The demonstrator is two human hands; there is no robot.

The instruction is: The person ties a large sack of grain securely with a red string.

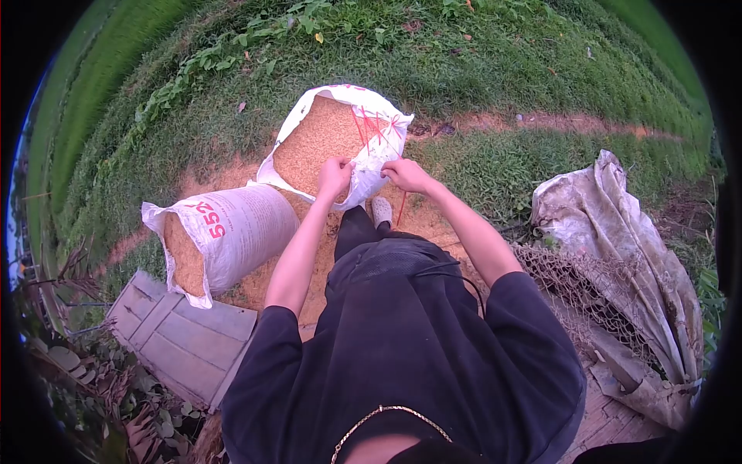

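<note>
The scene is outdoors, on a slope of short grass [502,62] that fills the far half of the view. A narrow strip of bare reddish earth [541,120] crosses it on the far right. The ground under the person is bare soil, dusted with spilled tan grain [263,286].

An open sack [309,104], white and woven, stands just beyond the person's feet and is full of the same grain nearly to its mouth. Red string [369,127] is laced across the right side of the mouth.

The left hand [334,176] is at the near rim, its fingers closed narrowly on the fabric edge. The right hand [407,176] is just to the right on the same rim, its fingers shut on the folded edge. A red strand hangs down from under this hand. One grey shoe [381,210] shows below and between the hands.

A second sack [239,228], printed with red numerals, lies on its side to the near left, touching the open one. Its grain-filled mouth faces left. Nearer still on the left is a grey wooden panel [178,340], flat on the ground among dry leaves. On the right, a crumpled grey tarp [610,224] is heaped over wire netting [572,286].
</note>
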